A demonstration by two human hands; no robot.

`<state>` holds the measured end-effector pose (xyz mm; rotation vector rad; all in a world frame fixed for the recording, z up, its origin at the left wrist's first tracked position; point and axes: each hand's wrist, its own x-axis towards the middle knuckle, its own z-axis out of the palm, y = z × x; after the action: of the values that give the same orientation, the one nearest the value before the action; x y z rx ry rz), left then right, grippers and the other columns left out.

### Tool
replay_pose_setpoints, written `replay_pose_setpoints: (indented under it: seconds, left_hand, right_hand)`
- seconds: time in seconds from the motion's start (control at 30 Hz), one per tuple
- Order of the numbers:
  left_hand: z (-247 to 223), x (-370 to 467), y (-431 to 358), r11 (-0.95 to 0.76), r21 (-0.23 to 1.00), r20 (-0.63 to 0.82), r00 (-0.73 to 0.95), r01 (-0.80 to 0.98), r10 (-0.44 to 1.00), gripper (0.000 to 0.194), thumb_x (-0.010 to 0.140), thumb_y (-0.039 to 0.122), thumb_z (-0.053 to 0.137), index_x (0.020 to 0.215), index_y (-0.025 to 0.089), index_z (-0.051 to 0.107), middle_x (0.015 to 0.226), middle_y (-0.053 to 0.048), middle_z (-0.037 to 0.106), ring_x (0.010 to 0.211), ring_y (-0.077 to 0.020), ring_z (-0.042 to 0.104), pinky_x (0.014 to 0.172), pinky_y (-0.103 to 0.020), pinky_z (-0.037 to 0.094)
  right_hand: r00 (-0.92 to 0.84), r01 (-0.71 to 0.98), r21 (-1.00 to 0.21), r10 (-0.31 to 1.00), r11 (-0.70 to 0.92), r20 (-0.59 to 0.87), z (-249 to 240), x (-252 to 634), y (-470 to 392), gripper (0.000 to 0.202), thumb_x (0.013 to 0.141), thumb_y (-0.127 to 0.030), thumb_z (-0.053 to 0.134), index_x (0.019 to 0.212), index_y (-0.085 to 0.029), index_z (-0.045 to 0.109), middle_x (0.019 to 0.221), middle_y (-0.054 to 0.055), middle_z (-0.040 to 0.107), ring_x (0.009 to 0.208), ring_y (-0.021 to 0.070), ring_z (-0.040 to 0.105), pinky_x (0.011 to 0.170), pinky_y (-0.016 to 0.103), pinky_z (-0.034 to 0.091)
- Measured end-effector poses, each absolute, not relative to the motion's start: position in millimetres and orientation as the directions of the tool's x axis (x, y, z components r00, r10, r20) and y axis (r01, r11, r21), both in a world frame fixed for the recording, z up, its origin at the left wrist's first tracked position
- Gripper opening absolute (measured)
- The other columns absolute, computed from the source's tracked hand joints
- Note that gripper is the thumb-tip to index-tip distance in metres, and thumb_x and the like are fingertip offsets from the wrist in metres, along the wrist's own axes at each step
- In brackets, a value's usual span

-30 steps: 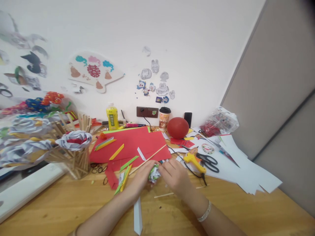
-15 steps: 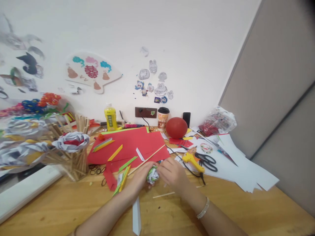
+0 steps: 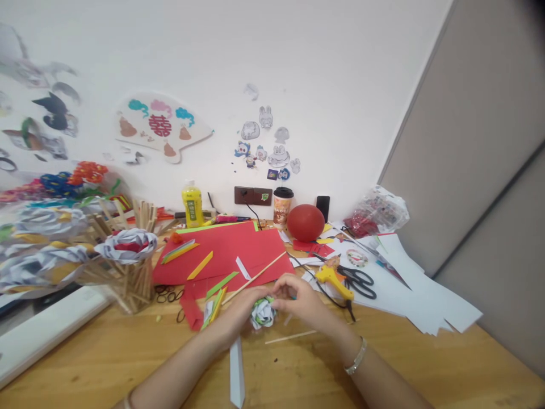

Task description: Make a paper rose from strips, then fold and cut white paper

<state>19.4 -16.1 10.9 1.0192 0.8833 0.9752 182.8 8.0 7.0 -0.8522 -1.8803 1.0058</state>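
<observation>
A white and green folded-paper flower (image 3: 263, 313) sits between my two hands above the wooden table. My left hand (image 3: 242, 309) is closed round its left and back side. On the other side, my right hand (image 3: 298, 299) has its thumb and bent fingers against the flower's right edge. The hands partly hide the flower's far side. Just below lies a folded white paper strip (image 3: 237, 372), and a thin wooden stick (image 3: 292, 337) rests to the right of it. Yellow and green paper strips (image 3: 216, 307) lie left of my left hand.
Red paper sheets (image 3: 230, 244) spread behind my hands. A yellow glue gun (image 3: 334, 279) and black scissors (image 3: 360, 281) lie at right on white paper (image 3: 387, 284). A red balloon-like ball (image 3: 305, 222), a cup (image 3: 281, 207) and a yellow bottle (image 3: 193, 205) stand farther back. Wooden sticks (image 3: 128, 284) fill a container at left.
The paper flower has tilted to show more of its petals toward me. My right hand has shifted slightly, its fingers more arched; my left hand still holds the flower.
</observation>
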Motion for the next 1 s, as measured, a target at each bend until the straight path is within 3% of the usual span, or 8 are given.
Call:
replay_pose_setpoints:
  seconds: [0.1,0.23,0.33,0.6,0.83,0.93,1.0]
  left_hand:
    - [12,19,-14,0.297,0.916,-0.164,0.421,-0.271,0.892,0.026,0.076,0.039,0.05,0.067,0.017,0.062,0.053,-0.002,0.061,0.039,-0.0101,0.044,0.035,-0.019,0.027]
    - [14,18,-11,0.211,0.913,-0.11,0.288,-0.349,0.951,0.022,0.075,0.035,0.051,0.072,0.017,0.063,0.055,0.001,0.057,0.047,-0.0107,0.048,0.039,-0.018,0.033]
    - [15,18,-11,0.208,0.898,-0.119,0.241,-0.387,0.963,0.016,0.073,0.03,0.054,0.076,0.018,0.063,0.063,0.001,0.058,0.056,-0.0115,0.051,0.045,-0.018,0.037]
    - [13,19,-13,0.17,0.868,-0.017,0.314,-0.466,0.949,0.02,0.076,0.033,0.054,0.081,0.018,0.064,0.061,0.001,0.056,0.054,-0.0129,0.049,0.045,-0.021,0.037]
    - [15,19,-15,0.176,0.863,-0.025,0.309,-0.473,0.951,0.02,0.077,0.033,0.054,0.084,0.018,0.065,0.068,0.0,0.058,0.056,-0.0129,0.05,0.048,-0.023,0.04]
    - [14,19,-15,0.161,0.856,-0.009,0.298,-0.491,0.955,0.021,0.077,0.033,0.055,0.086,0.018,0.065,0.07,-0.001,0.059,0.061,-0.014,0.052,0.05,-0.023,0.041]
    - [14,20,-15,0.168,0.853,-0.018,0.293,-0.495,0.956,0.022,0.077,0.036,0.055,0.087,0.018,0.065,0.07,-0.001,0.059,0.062,-0.0143,0.052,0.051,-0.023,0.042]
  right_hand:
    - [-0.372,0.161,-0.822,0.805,0.546,0.462,13,185,4,0.017,0.075,-0.036,0.065,0.078,-0.019,0.06,0.074,-0.001,0.056,0.07,0.0135,0.053,0.062,0.024,0.043]
    - [-0.359,0.171,-0.711,0.715,0.682,0.6,23,184,-7,0.017,0.078,-0.036,0.064,0.075,-0.02,0.062,0.076,0.001,0.056,0.074,0.0149,0.054,0.069,0.028,0.043]
    - [-0.371,0.24,-0.651,0.688,0.72,0.623,23,180,-12,0.015,0.076,-0.036,0.066,0.077,-0.021,0.065,0.08,0.001,0.056,0.079,0.0159,0.054,0.073,0.029,0.042]
    - [-0.389,0.262,-0.638,0.684,0.724,0.617,24,177,-13,0.015,0.081,-0.035,0.061,0.076,-0.021,0.065,0.079,0.001,0.057,0.078,0.0158,0.055,0.072,0.029,0.042]
    - [-0.359,0.324,-0.567,0.653,0.757,0.667,19,177,-11,0.018,0.087,-0.032,0.053,0.077,-0.02,0.062,0.077,0.001,0.059,0.076,0.015,0.054,0.069,0.028,0.042]
    - [-0.304,0.454,-0.413,0.573,0.79,0.761,13,176,-10,0.015,0.087,-0.029,0.053,0.077,-0.019,0.058,0.074,0.001,0.058,0.073,0.0154,0.052,0.066,0.028,0.041]
    - [-0.337,0.571,-0.184,0.432,0.8,0.837,10,176,-11,0.014,0.088,-0.023,0.052,0.076,-0.019,0.058,0.071,0.002,0.059,0.069,0.0156,0.051,0.063,0.029,0.039]
